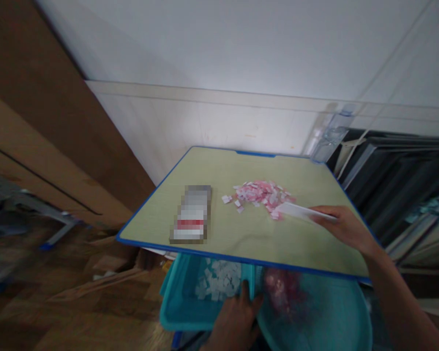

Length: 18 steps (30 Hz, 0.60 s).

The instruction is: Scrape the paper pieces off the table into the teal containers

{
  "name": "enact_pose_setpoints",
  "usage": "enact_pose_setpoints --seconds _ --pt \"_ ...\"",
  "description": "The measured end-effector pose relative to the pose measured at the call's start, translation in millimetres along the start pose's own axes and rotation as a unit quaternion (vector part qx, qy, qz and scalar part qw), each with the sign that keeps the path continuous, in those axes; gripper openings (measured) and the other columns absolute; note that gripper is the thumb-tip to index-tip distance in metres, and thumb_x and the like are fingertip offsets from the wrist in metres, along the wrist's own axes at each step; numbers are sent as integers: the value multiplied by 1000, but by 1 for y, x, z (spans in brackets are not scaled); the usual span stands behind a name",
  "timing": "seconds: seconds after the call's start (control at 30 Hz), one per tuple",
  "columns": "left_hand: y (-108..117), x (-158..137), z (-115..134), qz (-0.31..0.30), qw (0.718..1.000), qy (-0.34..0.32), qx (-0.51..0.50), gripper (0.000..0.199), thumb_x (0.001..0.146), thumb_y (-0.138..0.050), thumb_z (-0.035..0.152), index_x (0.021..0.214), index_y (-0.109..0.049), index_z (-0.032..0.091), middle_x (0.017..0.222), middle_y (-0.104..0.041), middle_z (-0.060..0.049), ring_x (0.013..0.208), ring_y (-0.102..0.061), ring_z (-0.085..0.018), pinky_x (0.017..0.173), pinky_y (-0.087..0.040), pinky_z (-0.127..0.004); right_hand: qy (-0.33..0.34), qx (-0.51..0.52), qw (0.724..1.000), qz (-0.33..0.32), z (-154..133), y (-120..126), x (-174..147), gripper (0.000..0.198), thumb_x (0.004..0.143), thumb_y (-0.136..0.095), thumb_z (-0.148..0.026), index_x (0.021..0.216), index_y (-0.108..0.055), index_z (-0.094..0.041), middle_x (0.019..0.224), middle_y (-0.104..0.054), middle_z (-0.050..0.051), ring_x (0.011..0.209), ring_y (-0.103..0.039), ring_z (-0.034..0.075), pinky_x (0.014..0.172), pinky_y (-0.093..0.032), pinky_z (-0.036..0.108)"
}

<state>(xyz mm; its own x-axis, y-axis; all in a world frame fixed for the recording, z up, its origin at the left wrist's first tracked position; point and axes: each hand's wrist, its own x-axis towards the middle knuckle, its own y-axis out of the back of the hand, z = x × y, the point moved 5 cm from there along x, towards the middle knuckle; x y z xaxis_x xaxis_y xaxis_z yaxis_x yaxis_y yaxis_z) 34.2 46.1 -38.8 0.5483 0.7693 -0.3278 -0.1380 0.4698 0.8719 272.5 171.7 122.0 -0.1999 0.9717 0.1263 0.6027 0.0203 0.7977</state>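
My right hand (346,226) is closed round one end of a flat white strip (302,211). The strip's far end touches the near right side of a pile of small pink and white pieces (261,192) on the small table (212,168). Below the table's front edge, my left hand (237,317) grips the rim where two teal containers meet. On its left is a rectangular teal basket (185,319) with loose white pieces (219,280) inside. To its right is a round teal basin (336,312) holding a blurred pinkish-red, see-through bundle (283,292).
A pixelated phone-shaped object (192,214) lies left of the pile. A clear plastic bottle (332,134) stands at the table's back right corner, by the wall (223,117). Dark stacked panels (398,180) are at the right, and a brown wooden cabinet (76,131) at the left.
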Motion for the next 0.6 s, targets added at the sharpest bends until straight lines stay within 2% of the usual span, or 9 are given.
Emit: enact_pose_setpoints --seconds 0.13,0.27,0.43,0.6 --pt "0 0 0 -1 1000 -4 0 48 80 -46 29 126 -36 31 134 -28 -15 91 -54 -27 78 -42 -41 3 -9 999 52 0 10 -4 28 76 -51 -39 87 -65 -17 91 -68 8 83 -61 23 71 -47 30" --pt "-2 0 0 -11 1000 1 1 46 80 -46 29 125 -38 31 134 -28 -13 92 -54 -26 78 -41 -41 1 -1 995 96 3 17 -9 26 73 -56 -41 82 -64 -17 82 -67 7 74 -61 21 64 -47 29" --pt "-2 0 -1 -10 1000 3 6 46 81 -45 29 126 -36 32 136 -26 -14 93 -53 -26 79 -41 -41 -64 81 984 148 21 18 -14 32 70 -60 -42 85 -68 -16 85 -69 8 72 -62 22 60 -48 29" --pt "0 0 -1 -13 1000 6 -7 47 79 -47 27 125 -38 31 135 -27 -13 92 -54 -26 79 -41 -40 -70 98 987 110 22 11 -11 33 71 -58 -43 91 -68 -18 90 -69 5 76 -63 22 66 -49 31"
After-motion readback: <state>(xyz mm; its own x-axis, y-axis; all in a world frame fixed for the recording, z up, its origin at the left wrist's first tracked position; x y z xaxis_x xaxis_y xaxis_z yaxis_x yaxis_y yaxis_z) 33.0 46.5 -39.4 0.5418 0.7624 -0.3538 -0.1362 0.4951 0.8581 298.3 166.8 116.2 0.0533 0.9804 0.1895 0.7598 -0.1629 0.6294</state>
